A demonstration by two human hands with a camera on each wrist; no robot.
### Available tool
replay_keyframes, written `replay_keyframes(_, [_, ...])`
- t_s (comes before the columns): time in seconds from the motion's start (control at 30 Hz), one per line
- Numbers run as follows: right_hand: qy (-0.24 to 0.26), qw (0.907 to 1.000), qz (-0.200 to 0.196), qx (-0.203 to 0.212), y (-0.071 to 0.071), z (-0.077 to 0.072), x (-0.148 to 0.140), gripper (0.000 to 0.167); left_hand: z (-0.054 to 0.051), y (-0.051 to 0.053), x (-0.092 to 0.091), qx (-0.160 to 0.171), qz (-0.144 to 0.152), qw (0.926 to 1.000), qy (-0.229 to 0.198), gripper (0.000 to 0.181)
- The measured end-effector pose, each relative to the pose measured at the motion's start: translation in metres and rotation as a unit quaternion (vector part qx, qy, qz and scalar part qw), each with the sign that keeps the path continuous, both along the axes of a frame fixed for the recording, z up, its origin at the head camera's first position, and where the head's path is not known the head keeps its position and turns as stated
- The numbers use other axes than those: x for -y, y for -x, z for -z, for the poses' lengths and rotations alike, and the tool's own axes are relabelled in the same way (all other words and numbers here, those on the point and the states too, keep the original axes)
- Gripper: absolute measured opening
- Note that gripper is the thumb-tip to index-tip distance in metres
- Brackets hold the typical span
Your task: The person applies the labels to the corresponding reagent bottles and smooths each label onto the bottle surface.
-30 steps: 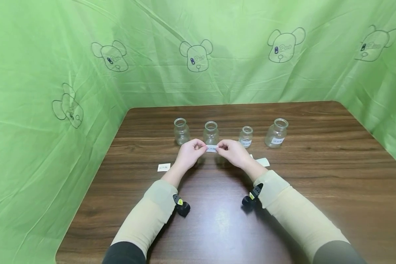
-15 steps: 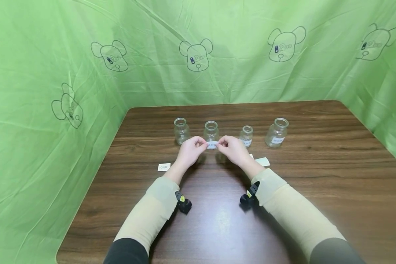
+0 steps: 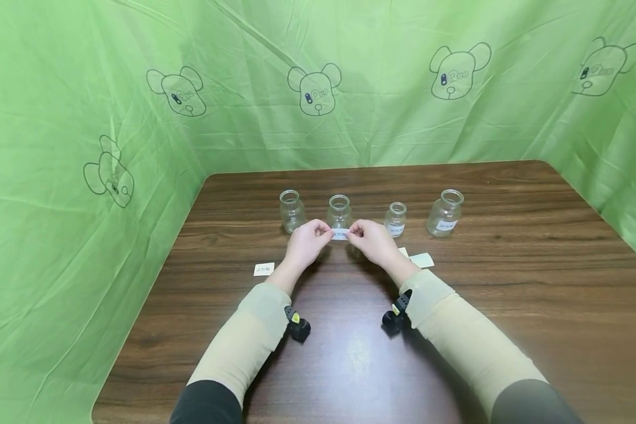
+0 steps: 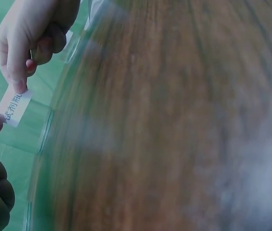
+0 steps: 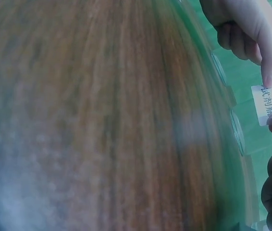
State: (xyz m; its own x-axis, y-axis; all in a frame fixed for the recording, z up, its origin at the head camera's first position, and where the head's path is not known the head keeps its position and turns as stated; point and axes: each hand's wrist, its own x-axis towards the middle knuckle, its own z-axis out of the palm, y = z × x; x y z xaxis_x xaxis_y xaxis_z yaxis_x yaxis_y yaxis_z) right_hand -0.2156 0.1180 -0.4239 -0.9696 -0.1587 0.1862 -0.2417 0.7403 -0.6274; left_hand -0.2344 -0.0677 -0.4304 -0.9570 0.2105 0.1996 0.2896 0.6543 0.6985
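Observation:
A white label (image 3: 340,234) with printed characters is stretched between both hands, in front of the second glass jar (image 3: 340,217) from the left. My left hand (image 3: 305,242) pinches its left end between thumb and finger, while the right hand (image 3: 374,242) pinches its right end. In the left wrist view the label (image 4: 15,107) overlaps the clear jar behind it; whether it touches the glass I cannot tell. The right wrist view shows the same label (image 5: 266,103) with a fingertip at each end.
Another glass jar (image 3: 291,212) stands at the left. To the right are a small labelled jar (image 3: 395,219) and a larger labelled jar (image 3: 445,214). A loose label (image 3: 264,269) lies left of the hands; pale paper pieces (image 3: 421,259) lie beside the right wrist.
Both hands have moved slightly away from the body, bringing the label up against the lower part of the jar in the head view. In the last half second they have barely shifted.

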Motion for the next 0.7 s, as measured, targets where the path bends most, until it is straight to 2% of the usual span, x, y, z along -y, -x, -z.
replay_keyframes(0.37, [0.001, 1.0000, 0.001, -0.003, 0.0043, 0.0026, 0.0003, 0.014, -0.0033, -0.0021, -0.0019, -0.009, -0.013, 0.9997, 0.018, 0.014])
replay_keyframes(0.7, [-0.006, 0.9999, 0.001, -0.010, 0.0027, 0.0022, 0.0025, 0.015, -0.0026, -0.0016, -0.0023, -0.020, -0.023, 0.9986, 0.043, 0.013])
